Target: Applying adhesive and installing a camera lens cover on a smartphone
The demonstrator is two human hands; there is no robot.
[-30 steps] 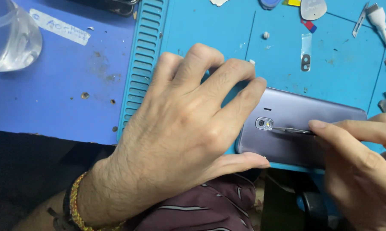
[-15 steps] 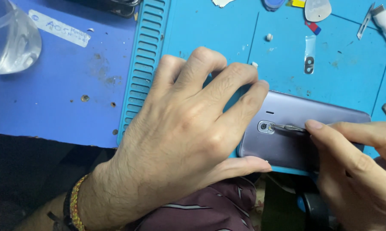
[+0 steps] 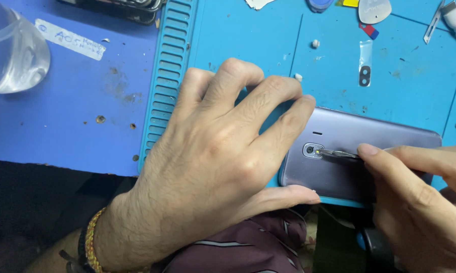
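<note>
Fixing a phone's camera
The left hand [image 3: 213, 167] lay flat, pinning the phone [image 3: 359, 151], which stretched sideways to its right; the right hand [image 3: 420, 197] pinched tweezers [image 3: 339, 153] at the lens.

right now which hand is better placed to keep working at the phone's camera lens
Right. The right hand holds the tweezers with their tips at the camera lens. The left hand lies spread over the phone end, bracing it on the blue mat.
</note>
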